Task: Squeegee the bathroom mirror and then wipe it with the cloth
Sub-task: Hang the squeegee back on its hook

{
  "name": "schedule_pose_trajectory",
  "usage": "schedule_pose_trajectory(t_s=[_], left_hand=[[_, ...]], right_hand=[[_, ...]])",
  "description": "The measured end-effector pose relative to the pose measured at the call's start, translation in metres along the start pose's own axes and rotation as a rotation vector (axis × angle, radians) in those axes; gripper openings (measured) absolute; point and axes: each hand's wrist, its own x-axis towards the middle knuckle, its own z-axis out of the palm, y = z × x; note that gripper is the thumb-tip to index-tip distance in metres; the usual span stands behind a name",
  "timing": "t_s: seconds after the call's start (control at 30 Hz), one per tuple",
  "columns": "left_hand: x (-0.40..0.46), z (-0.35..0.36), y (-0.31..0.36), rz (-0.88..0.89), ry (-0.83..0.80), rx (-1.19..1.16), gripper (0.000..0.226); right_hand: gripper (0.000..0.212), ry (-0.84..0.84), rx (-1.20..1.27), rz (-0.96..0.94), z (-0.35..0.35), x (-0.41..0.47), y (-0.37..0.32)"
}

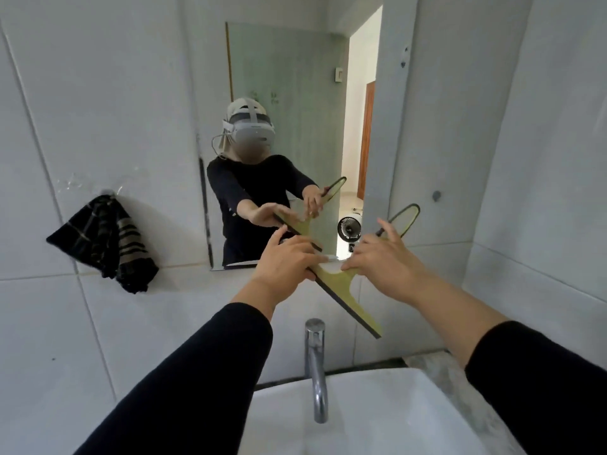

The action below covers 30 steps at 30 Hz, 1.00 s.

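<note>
A yellow-green squeegee (341,284) with a dark rubber blade is held at the mirror's (289,77) lower edge, tilted so the blade runs down to the right over the tiles. My right hand (384,257) grips its looped handle. My left hand (289,257) lies on the blade's upper end, fingers pressed flat against it. A dark striped cloth (105,241) hangs from a wall hook to the left of the mirror, away from both hands. The mirror reflects the person and the squeegee.
A chrome tap (317,369) rises over a white basin (377,418) directly below the hands. White tiled walls surround the mirror, with a corner at the right. The mirror reflects a small fan and a doorway.
</note>
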Motion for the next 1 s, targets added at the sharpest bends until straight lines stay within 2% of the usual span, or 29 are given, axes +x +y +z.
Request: schedule_pose_trajectory(t_s=[0.07, 0.13, 0.33, 0.43, 0.5, 0.73, 1.0], left_hand=[[0.013, 0.004, 0.016, -0.023, 0.03, -0.07, 0.037], [0.029, 0.008, 0.033, -0.063, 0.065, -0.121, 0.033], [0.076, 0.028, 0.088, -0.138, 0.141, -0.203, 0.03], [0.095, 0.044, 0.113, -0.151, 0.16, -0.213, 0.03], [0.106, 0.058, 0.127, -0.162, 0.156, -0.214, 0.031], [0.132, 0.115, 0.156, -0.252, 0.146, -0.374, 0.03], [0.159, 0.16, 0.164, -0.41, 0.043, -0.759, 0.03]], right_hand=[[0.038, 0.054, -0.018, -0.04, -0.002, -0.008, 0.022], [0.039, 0.108, 0.033, 0.032, -0.001, -0.015, 0.043], [0.074, 0.368, 0.418, 0.534, 0.012, -0.022, 0.098], [0.082, 0.47, 0.786, 0.764, 0.023, -0.016, 0.128], [0.083, 0.496, 0.864, 0.842, 0.034, -0.011, 0.144], [0.077, 0.406, 0.989, 0.959, 0.081, 0.007, 0.182], [0.073, 0.385, 0.99, 0.965, 0.133, 0.027, 0.207]])
